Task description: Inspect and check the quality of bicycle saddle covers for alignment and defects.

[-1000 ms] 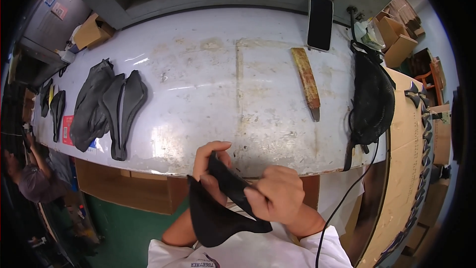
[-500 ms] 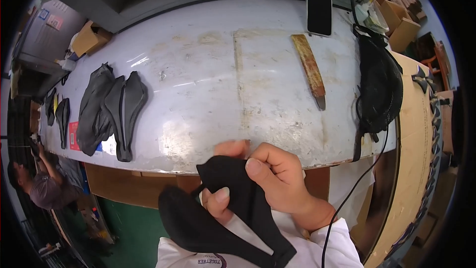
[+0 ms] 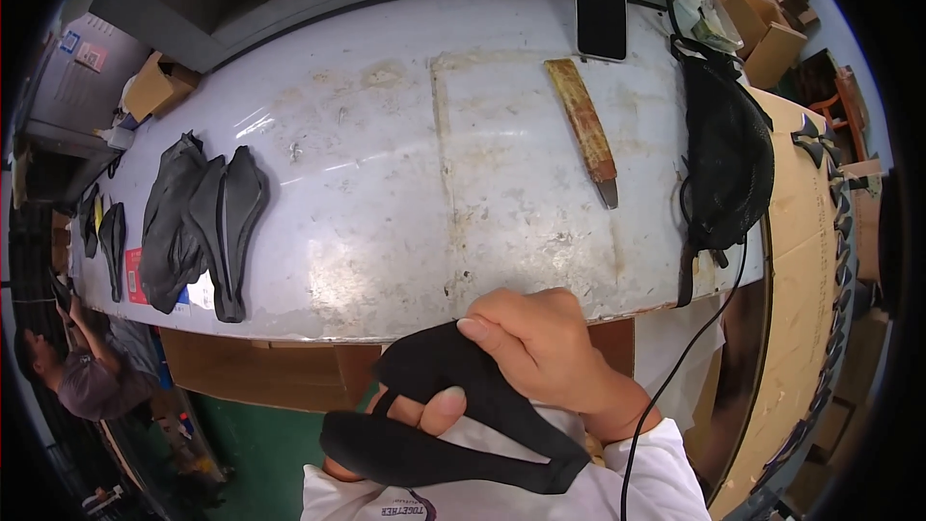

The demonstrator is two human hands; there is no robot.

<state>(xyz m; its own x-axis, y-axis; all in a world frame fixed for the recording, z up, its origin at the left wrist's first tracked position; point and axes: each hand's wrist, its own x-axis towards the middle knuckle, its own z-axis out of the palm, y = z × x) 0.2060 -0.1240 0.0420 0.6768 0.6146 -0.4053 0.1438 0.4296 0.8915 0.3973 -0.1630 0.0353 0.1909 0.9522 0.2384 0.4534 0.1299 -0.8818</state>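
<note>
A black bicycle saddle (image 3: 511, 415) with a long open slot is held in front of my chest, near the table's front edge. My right hand (image 3: 545, 347) grips the upper edge of its far half, with thumb and bent fingers closed on it. My left hand (image 3: 439, 412) reaches from beneath; its thumb shows in the slot, and the saddle hides most of its other fingers. The saddle's joined narrow end points toward the lower right. A dark strap or edge crosses the slot near my left fingers.
Grey saddle-shaped pieces (image 3: 227, 232) lie on the white table (image 3: 367, 164) at left. A tape-wrapped knife (image 3: 584, 125), a phone (image 3: 600, 5) and a black mesh bag (image 3: 728, 150) are at right. A black cable (image 3: 675, 376) hangs beside my right forearm. Another person (image 3: 101, 367) works far left.
My right hand has shifted slightly left and its fingers have folded over the saddle's edge. The saddle has tilted, its near half lying flatter. My left fingertips behind the far edge are now hidden.
</note>
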